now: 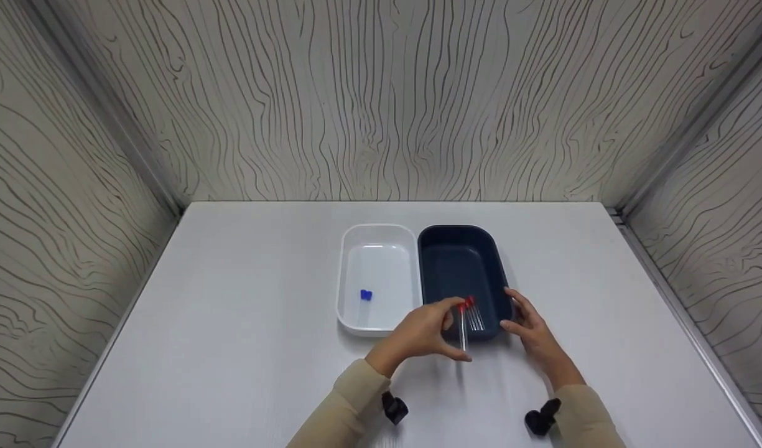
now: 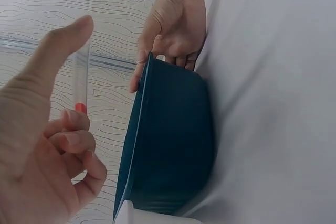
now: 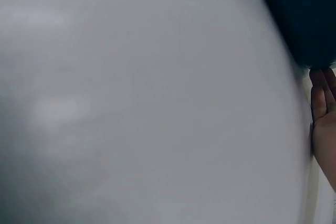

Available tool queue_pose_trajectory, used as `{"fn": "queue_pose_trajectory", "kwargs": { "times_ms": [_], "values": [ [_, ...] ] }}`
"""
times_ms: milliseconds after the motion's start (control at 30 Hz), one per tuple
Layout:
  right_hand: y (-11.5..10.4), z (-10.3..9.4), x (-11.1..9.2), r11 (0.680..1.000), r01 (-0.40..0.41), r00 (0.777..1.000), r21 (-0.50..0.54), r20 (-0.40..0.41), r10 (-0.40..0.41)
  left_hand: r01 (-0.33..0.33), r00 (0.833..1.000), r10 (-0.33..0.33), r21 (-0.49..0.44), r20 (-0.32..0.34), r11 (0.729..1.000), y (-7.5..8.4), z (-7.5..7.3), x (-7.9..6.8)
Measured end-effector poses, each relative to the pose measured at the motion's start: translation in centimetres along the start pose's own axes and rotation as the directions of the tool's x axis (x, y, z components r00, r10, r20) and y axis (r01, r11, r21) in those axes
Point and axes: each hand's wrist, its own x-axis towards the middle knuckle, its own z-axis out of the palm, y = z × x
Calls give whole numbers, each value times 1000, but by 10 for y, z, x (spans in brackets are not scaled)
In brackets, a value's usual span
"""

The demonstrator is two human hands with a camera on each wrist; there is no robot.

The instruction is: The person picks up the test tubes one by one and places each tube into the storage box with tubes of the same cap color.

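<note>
My left hand (image 1: 421,330) holds a clear test tube (image 1: 463,331) with a red cap lengthwise between thumb and forefinger, over the near edge of the dark blue tray (image 1: 443,270). In the left wrist view the other fingers of that hand (image 2: 47,150) are curled and touch no tray. Several red-capped test tubes (image 1: 476,318) lie side by side inside the blue tray. At that tray's near right corner my right hand (image 1: 536,333) grips the rim, its thumb and forefinger spread along it. Only part of the right hand (image 3: 325,124) shows in the right wrist view, fingers against the tray wall.
A white tray (image 1: 381,236) stands directly left of the blue one, with blue-capped tubes (image 1: 366,295) in it. Both trays stand on a white table (image 1: 250,311). Wood-grain patterned panels (image 1: 368,99) rise behind the table and at both sides.
</note>
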Motion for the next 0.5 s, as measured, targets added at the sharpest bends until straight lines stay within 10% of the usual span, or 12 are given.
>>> {"fn": "queue_pose_trajectory", "kwargs": {
  "times_ms": [500],
  "values": [
    [-2, -2, 0, 998, -47, 999, -38, 2, 47, 66, 997, -65, 18, -47, 998, -2, 2, 25]
  ]
}}
